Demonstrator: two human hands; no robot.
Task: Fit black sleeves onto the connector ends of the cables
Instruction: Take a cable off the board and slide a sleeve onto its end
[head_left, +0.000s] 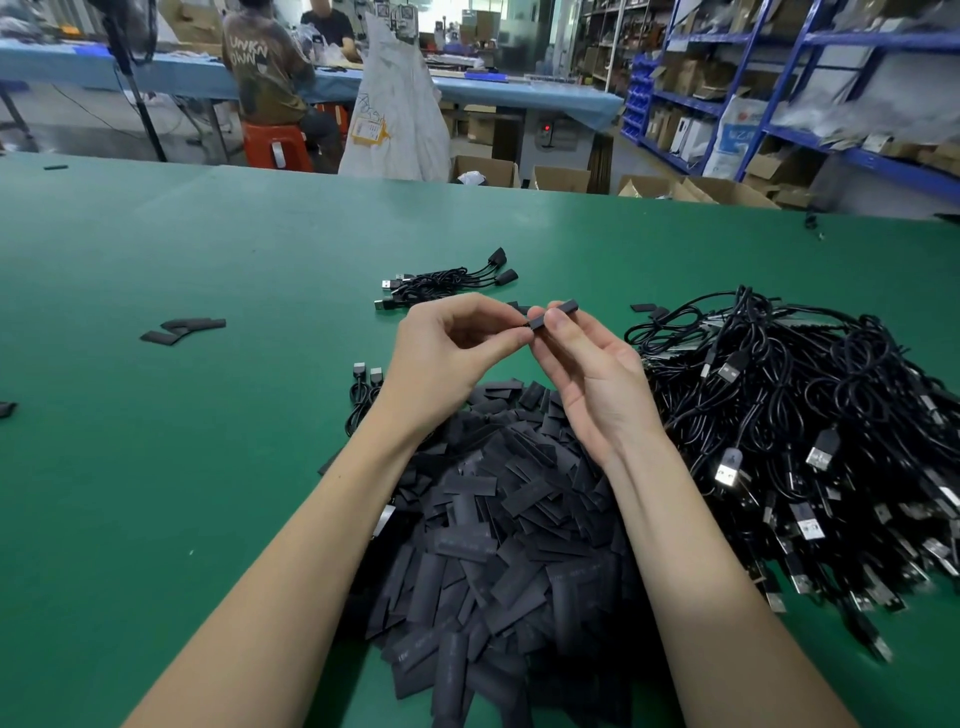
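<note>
Two hands, the left hand (447, 353) and the right hand (587, 374), pinch one black sleeve (555, 313) above the sleeve pile (509, 509), probably to open it, while the cables (810, 415) wait beside.

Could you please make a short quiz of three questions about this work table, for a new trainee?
1. True or false: both hands hold one black sleeve above the table.
2. Which pile lies nearest under the person's forearms? A) the pile of sleeves B) the heap of cables C) cardboard boxes
3. Fill in: the small bundle of cables beyond the hands lies on the ____ table.

Key
1. True. The left hand pinches one end and the right hand grips the other.
2. A. The heap of cables lies to the right.
3. Green.
</note>
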